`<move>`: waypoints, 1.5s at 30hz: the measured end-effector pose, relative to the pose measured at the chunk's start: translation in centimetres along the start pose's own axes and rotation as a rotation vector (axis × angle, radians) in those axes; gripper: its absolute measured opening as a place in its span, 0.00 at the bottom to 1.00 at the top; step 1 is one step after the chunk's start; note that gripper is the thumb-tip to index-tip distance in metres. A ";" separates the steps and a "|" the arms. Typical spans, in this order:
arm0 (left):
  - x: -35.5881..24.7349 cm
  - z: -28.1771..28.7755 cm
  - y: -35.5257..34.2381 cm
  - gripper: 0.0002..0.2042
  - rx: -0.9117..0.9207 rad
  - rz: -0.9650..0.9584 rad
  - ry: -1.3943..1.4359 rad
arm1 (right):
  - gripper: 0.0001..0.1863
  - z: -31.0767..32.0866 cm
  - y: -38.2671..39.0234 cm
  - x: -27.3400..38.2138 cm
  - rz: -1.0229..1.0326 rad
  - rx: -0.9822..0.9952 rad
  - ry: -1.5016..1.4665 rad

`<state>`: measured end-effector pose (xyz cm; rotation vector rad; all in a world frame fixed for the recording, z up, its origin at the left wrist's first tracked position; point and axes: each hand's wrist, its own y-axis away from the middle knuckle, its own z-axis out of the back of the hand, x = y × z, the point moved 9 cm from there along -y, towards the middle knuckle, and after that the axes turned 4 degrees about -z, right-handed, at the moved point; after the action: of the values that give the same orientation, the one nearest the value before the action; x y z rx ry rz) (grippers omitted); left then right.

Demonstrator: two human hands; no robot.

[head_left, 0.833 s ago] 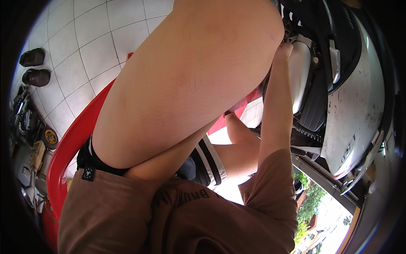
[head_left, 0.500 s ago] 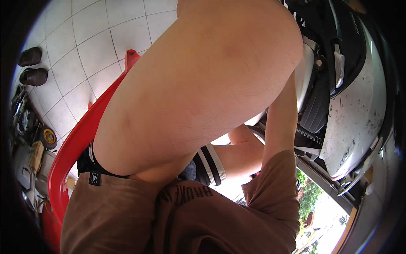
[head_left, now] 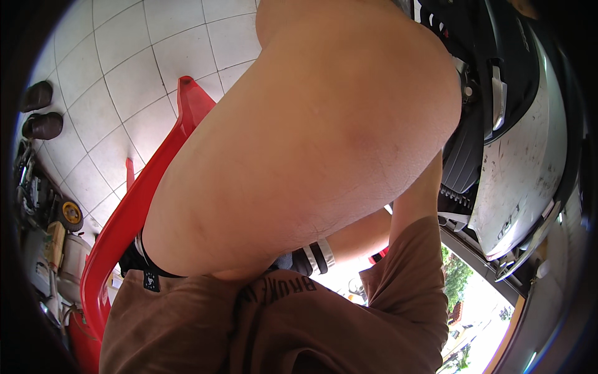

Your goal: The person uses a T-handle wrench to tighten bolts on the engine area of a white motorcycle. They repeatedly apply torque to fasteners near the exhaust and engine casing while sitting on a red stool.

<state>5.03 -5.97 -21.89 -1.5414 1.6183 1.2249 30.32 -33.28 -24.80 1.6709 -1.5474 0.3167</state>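
1. Head view, grip: the left hand and right hand are both being hidden, apparently by the raised leg [head_left: 317, 137]; whether the fingers are spread, pressed together or pinching something cannot be told
2. Head view, placement: the right forearm [head_left: 416, 199] is slanting up behind that leg, probably giving the unseen grip access to the near side of the motorcycle [head_left: 501, 146], which is standing just right of it
3. Head view, support: the red chair [head_left: 118, 224] is curving well left of the grip, seemingly seating the person low beside the machine
4. Head view, appearance: rightward of the grip, the silver-white side panel [head_left: 529, 162] is showing dark scuffs; the ribbed black cover [head_left: 464, 159] is sitting nearer, above a coil spring [head_left: 456, 198]
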 end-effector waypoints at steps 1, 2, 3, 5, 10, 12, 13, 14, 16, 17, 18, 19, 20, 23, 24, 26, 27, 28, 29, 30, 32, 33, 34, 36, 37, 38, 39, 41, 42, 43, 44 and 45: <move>-0.1 -0.1 0.0 0.35 0.007 0.002 0.007 | 0.12 -0.1 0.1 0.1 0.011 0.003 -0.009; -0.2 0.1 0.0 0.35 0.009 0.002 0.010 | 0.12 -0.4 0.3 -0.3 -0.005 -0.010 -0.027; -0.3 0.0 -0.1 0.36 0.010 0.000 0.017 | 0.12 -0.9 0.4 -0.6 -0.019 -0.023 -0.046; -0.6 0.0 -0.2 0.37 0.020 -0.001 0.026 | 0.12 -1.3 0.8 -1.2 -0.015 -0.048 -0.077; -1.1 -0.4 0.0 0.40 0.063 -0.002 0.044 | 0.13 0.0 0.9 -0.2 0.015 -0.047 -0.122; -1.3 -0.4 -0.2 0.41 0.066 -0.008 0.047 | 0.13 -0.4 0.5 -0.5 -0.021 -0.016 -0.150; -1.4 -0.4 -0.2 0.42 0.069 -0.008 0.049 | 0.12 -0.7 0.2 -0.7 -0.039 0.000 -0.165; -1.4 -0.4 -0.3 0.42 0.079 -0.009 0.049 | 0.13 -0.6 0.0 -0.6 -0.028 -0.006 -0.170; -1.6 -0.5 -0.4 0.43 0.094 -0.008 0.050 | 0.13 -0.4 -0.3 -0.3 -0.003 -0.017 -0.182; -1.8 -0.6 -0.4 0.44 0.105 -0.010 0.055 | 0.13 -0.3 -0.4 -0.1 -0.003 -0.006 -0.188; -2.0 -0.8 -0.3 0.45 0.119 -0.011 0.058 | 0.13 -0.2 -0.4 0.2 0.001 0.004 -0.195; -2.2 -1.1 -0.1 0.45 0.139 -0.012 0.064 | 0.13 0.0 -0.2 0.8 0.008 0.014 -0.203; -2.5 -1.2 0.0 0.46 0.151 -0.012 0.069 | 0.13 -0.4 0.2 0.6 -0.024 0.035 -0.185; -2.7 -1.3 -0.6 0.48 0.192 0.033 0.102 | 0.16 -1.3 2.4 -1.2 -0.091 0.051 -0.059; -2.8 -1.5 -0.5 0.48 0.205 0.046 0.107 | 0.16 -2.2 4.0 -2.4 -0.086 0.048 0.026; -3.0 -1.4 -0.4 0.50 0.171 0.013 0.059 | 0.15 -5.1 8.2 -6.4 -0.077 0.022 0.220; -2.4 -1.4 -0.7 0.50 0.108 -0.061 -0.027 | 0.14 -6.6 11.1 -8.9 -0.072 -0.003 0.330; -2.0 -1.7 -0.6 0.51 0.051 -0.133 -0.110 | 0.12 -7.4 13.8 -10.8 -0.143 0.051 0.389; -1.9 -1.7 -0.7 0.52 -0.005 -0.191 -0.205 | 0.11 -7.2 15.9 -12.3 -0.213 0.098 0.434; -1.7 -2.0 -0.5 0.52 -0.021 -0.249 -0.164 | 0.11 -7.1 17.5 -13.4 -0.262 0.185 0.486; -2.1 -3.0 0.2 0.48 0.068 -0.274 -0.120 | 0.12 -6.8 19.7 -14.7 -0.312 0.245 0.566; -2.3 -3.3 0.2 0.47 0.115 -0.298 -0.131 | 0.13 -7.2 19.8 -15.1 -0.327 0.246 0.618; -2.8 -3.9 0.1 0.46 0.176 -0.327 -0.140 | 0.14 -7.7 20.0 -14.8 -0.327 0.242 0.668; -5.5 -5.6 0.6 0.42 0.394 -0.350 -0.162 | 0.15 -8.7 20.3 -13.5 -0.257 0.213 0.746; -5.9 -5.4 0.7 0.41 0.327 -0.382 -0.240 | 0.14 -9.2 20.4 -13.2 -0.268 0.233 0.696; -5.6 -5.4 0.8 0.40 0.260 -0.418 -0.314 | 0.12 -9.5 20.3 -12.8 -0.279 0.251 0.647; -5.5 -5.0 0.8 0.40 0.184 -0.459 -0.385 | 0.11 -10.1 20.4 -12.6 -0.294 0.278 0.601; -6.6 -4.8 0.6 0.41 0.122 -0.464 -0.530 | 0.09 -11.0 20.8 -12.2 -0.292 0.268 0.513; -7.9 -4.8 0.7 0.42 0.106 -0.437 -0.577 | 0.08 -10.9 20.7 -11.9 -0.320 0.269 0.512; -9.2 -4.9 0.8 0.43 0.084 -0.411 -0.617 | 0.08 -10.9 21.0 -11.5 -0.347 0.269 0.518; -10.6 -4.7 0.6 0.41 0.081 -0.417 -0.527 | 0.07 -11.9 21.7 -11.3 -0.327 0.326 0.498; -13.3 -5.0 1.2 0.37 0.001 -0.532 -0.496 | 0.06 -11.5 21.9 -10.9 -0.316 0.309 0.504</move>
<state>6.84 -4.78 -7.80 -1.3955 0.8238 1.1734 11.73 -15.54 -16.30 1.8548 -0.8797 0.7695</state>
